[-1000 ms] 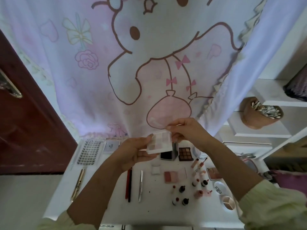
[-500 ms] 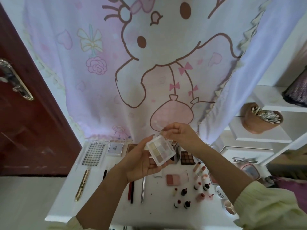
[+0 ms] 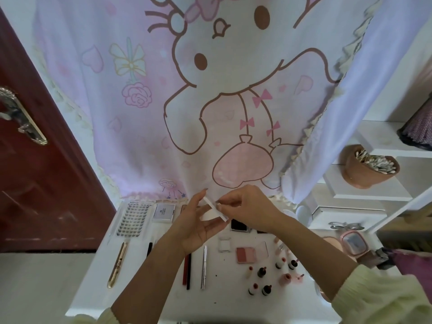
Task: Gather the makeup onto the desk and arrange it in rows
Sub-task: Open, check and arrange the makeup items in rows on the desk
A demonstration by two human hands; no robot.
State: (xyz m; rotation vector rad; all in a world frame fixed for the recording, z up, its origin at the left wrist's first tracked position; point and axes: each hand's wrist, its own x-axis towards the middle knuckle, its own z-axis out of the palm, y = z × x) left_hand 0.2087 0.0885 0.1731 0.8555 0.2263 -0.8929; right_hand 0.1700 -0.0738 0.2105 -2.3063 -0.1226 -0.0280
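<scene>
Above the white desk point(image 3: 224, 305), the left hand point(image 3: 196, 230) holds the clear palette point(image 3: 216, 210), which has turned from face-up to edge-on. The right hand point(image 3: 247, 206) pinches its upper edge. Left of the left hand, the lash tray point(image 3: 133, 220) reads "XOYO".

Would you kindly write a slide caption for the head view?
Left hand and right hand hold a clear palette above makeup rows on the desk.

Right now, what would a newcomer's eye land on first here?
The big pink cartoon curtain fills the back. In front of it, the left hand and right hand hold a small clear palette above the white desk, where pencils and little bottles sit in rows.
</scene>
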